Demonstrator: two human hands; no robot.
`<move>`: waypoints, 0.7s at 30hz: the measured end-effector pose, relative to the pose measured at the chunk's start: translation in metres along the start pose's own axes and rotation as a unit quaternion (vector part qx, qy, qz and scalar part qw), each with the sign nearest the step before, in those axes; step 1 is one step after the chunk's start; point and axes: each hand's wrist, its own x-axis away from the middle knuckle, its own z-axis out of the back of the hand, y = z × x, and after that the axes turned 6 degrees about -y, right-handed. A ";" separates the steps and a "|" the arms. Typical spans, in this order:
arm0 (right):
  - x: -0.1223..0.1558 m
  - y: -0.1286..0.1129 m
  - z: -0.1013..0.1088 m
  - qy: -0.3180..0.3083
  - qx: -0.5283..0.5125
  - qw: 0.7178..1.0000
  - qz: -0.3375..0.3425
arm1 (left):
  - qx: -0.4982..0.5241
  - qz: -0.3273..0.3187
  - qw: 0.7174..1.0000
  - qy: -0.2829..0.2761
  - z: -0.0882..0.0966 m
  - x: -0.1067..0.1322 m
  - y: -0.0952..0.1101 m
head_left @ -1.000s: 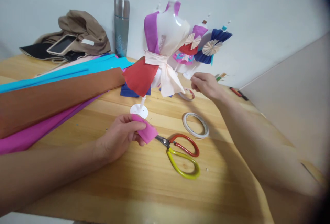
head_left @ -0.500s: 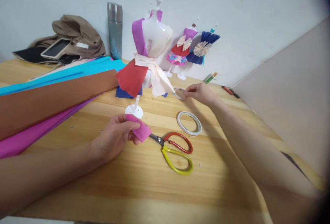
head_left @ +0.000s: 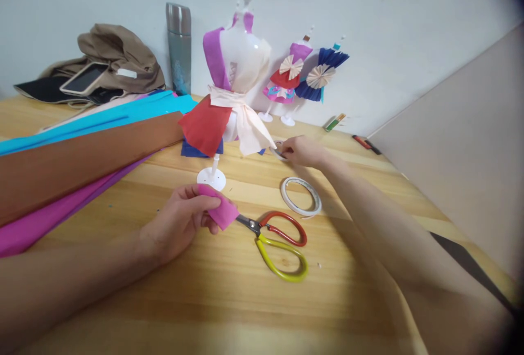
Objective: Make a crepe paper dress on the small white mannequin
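Between the thumb and fingers of my left hand point(head_left: 182, 221) is a small piece of pink crepe paper point(head_left: 223, 212). It covers the blade tips of the scissors point(head_left: 252, 225), which lie on the table with red and yellow handles. My right hand point(head_left: 301, 150) reaches further back, fingers bent at the rim of a tape roll point(head_left: 277, 153); the fingertips partly cover it. A second white tape roll point(head_left: 301, 197) lies flat in front of that hand. Close behind my left hand stands a white mannequin point(head_left: 241, 66) dressed in purple, cream and red paper.
Two smaller dressed mannequins point(head_left: 289, 77) stand by the wall. Brown, blue and pink paper sheets point(head_left: 90, 153) spread along the left. A flask point(head_left: 179, 49), a phone point(head_left: 84, 78) and brown cloth point(head_left: 123, 52) are at the back left. A red utility item point(head_left: 360, 142) lies at right.
My right hand has shifted slightly left over the far tape roll and covers more of it. My left hand still holds the pink paper. The view has shifted slightly.
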 end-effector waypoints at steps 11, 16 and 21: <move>0.037 -0.017 0.017 0.000 -0.160 0.985 -0.061 | 0.007 0.001 1.000 0.013 -0.001 -0.001 0.000; 0.054 -0.029 0.020 0.049 -0.222 0.972 -0.053 | -0.008 -0.005 1.000 0.009 0.000 0.000 0.000; 0.093 -0.030 0.029 0.108 -0.237 0.963 -0.065 | -0.019 -0.007 1.000 0.002 0.000 0.000 0.001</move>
